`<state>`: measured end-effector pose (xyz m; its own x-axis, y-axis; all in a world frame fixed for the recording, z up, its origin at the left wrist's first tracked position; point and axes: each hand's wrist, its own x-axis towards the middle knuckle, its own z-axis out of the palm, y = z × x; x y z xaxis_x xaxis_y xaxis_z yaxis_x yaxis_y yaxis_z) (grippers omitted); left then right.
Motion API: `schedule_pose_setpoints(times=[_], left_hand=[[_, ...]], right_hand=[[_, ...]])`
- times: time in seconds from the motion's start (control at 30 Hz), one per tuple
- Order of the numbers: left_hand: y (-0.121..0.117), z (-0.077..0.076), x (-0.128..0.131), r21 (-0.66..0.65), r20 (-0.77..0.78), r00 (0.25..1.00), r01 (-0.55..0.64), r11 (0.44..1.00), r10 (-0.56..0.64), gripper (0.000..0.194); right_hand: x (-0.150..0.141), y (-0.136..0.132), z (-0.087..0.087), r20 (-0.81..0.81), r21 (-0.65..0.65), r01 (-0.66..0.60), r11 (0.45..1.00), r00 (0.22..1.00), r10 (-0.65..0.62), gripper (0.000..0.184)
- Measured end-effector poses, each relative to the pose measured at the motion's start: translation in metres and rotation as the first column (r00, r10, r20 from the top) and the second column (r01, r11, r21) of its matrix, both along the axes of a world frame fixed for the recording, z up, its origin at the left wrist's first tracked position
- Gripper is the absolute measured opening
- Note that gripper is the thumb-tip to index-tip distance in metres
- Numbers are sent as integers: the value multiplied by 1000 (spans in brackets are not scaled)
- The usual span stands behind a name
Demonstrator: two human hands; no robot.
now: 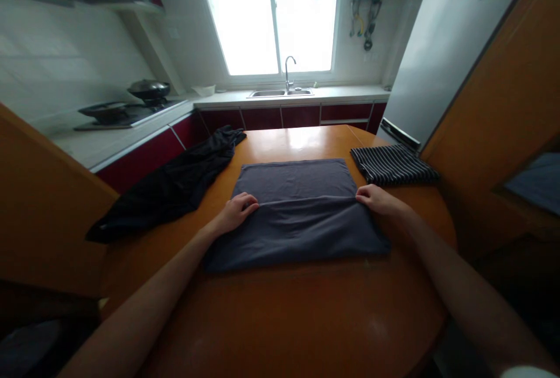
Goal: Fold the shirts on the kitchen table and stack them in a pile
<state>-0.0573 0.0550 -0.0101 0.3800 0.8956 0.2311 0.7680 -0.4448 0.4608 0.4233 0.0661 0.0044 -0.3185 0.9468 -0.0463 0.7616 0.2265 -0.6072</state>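
Observation:
A grey-blue cloth (297, 232) lies on the wooden table, its near part folded over the far part so that an edge runs across the middle. My left hand (238, 212) pinches the left end of that edge, fingers closed. At the right end, my right hand (376, 198) grips the same edge between thumb and fingers. The edge is held taut between both hands, with some wrinkles below it. What kind of cloth item it is, I cannot tell for sure.
On the table's left lies a crumpled black garment (175, 185), partly over the edge. A folded black-and-white striped cloth (394, 164) rests at the right. The rounded wooden table (284, 319) stands before a counter with a sink (280, 93); a fridge (433, 57) is at the right.

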Motion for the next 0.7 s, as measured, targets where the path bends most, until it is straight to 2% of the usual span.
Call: schedule_pose_setpoints(times=[0.1, 0.17, 0.27, 0.33, 0.43, 0.53, 0.7], left_hand=[[1, 3, -4, -1, 15, 1000, -12, 1000, 12, 42], [3, 7, -6, -15, 21, 1000, -13, 1000, 13, 44], [6, 16, 1, -84, 36, 999, 24, 996, -21, 47], [9, 23, 15, -142, 29, 997, 75, 987, -71, 50], [15, 30, 41, -207, -41, 985, 158, 966, -170, 51], [21, 32, 60, -241, -129, 959, 217, 946, -253, 50], [28, 34, 64, -304, -112, 942, 270, 913, -316, 48]], right_hand=[[-3, -4, -4, 156, 45, 63, 997, 985, -69, 10], [-8, -6, -4, 224, 134, 102, 986, 966, -131, 7], [-27, -5, 2, 155, 316, 102, 943, 975, -157, 13], [-49, -1, 6, 42, 352, 22, 936, 998, -39, 18], [-85, 7, 9, -28, 286, -149, 946, 986, 164, 21], [-109, 16, 8, 16, 179, -248, 952, 968, 249, 20], [-115, 26, 6, -14, 107, -338, 935, 940, 341, 16]])
